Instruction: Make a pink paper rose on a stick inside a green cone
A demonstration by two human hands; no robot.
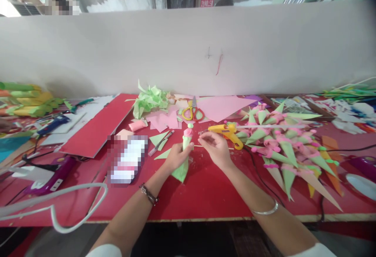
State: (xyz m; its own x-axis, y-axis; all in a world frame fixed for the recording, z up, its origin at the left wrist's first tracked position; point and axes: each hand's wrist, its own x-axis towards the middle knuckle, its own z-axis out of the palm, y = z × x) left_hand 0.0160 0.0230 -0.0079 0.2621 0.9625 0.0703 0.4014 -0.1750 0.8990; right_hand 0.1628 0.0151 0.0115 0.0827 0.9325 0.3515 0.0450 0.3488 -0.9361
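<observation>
My left hand [178, 156] is wrapped round a light green paper cone [182, 171], its point toward me. A pink rolled paper flower [188, 132] with a small green ball shows at the cone's upper end. To the right, my right hand [216, 148] has thumb and forefinger pinched together, apart from the flower; anything between the fingertips is too small to tell. A yellow glue gun [227, 131] lies just beyond my right hand, with a clear glue stick [273, 126] sticking out of its back.
Finished paper cones with pink flowers [276, 143] are piled at right. Scissors [193, 112], pink paper sheets [225, 106] and crumpled green paper [151, 99] lie behind. At left are a blurred phone [129, 160], a red board [98, 126] and a white bent tube [79, 186].
</observation>
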